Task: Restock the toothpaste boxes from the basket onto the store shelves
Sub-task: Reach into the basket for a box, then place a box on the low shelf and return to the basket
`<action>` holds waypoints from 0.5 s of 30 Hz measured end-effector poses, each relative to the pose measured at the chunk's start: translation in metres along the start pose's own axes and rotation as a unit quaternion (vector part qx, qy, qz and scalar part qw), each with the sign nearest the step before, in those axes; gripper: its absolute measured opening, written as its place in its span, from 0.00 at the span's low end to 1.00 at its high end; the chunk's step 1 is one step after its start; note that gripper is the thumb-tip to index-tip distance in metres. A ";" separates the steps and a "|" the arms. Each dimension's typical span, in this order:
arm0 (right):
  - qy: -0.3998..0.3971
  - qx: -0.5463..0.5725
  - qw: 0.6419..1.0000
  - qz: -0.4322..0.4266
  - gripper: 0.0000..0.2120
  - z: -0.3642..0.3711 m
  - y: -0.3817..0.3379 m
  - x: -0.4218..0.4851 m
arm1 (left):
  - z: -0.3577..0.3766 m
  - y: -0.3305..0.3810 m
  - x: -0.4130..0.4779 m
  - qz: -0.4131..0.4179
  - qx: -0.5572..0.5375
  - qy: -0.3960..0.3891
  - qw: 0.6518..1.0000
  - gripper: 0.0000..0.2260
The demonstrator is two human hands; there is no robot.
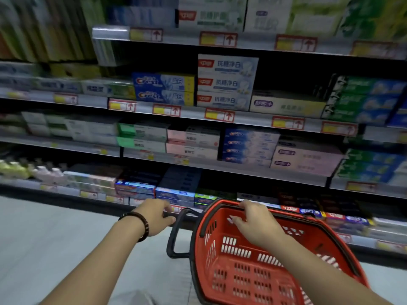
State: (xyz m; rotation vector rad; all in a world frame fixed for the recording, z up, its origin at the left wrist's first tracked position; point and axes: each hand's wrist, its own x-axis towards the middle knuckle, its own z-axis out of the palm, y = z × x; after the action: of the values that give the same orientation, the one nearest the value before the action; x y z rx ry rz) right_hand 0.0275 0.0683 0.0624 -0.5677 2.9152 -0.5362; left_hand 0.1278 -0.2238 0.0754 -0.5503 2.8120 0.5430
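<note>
Down at lower left, a forearm with a dark beaded bracelet (pixel 141 225) reaches over the pale floor (pixel 44 249). The left hand (pixel 154 216) has its fingers curled round the black handle (pixel 174 238) of the red plastic basket (pixel 231 249), which sits tilted at lower centre-right. The right hand (pixel 255 223) grips the basket's far rim, fingers bent over the edge. Above, across the store shelves (pixel 191 112), the toothpaste boxes stand stacked: blue Crest boxes (pixel 163 89) left of centre, white boxes with red logos (pixel 226 82) beside them, and green ones (pixel 365 100) far right.
</note>
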 end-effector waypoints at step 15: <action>-0.018 -0.005 0.995 -0.102 0.14 0.079 -0.085 0.062 | -0.010 -0.054 -0.011 -0.097 0.030 -0.160 0.982 0.26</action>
State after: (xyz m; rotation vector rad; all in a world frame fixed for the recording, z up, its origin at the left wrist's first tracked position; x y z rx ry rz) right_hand 0.0143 -0.0539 0.0172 -0.8737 2.8444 -0.5291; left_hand 0.1579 -0.2709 0.0707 -0.6517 2.4324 0.4603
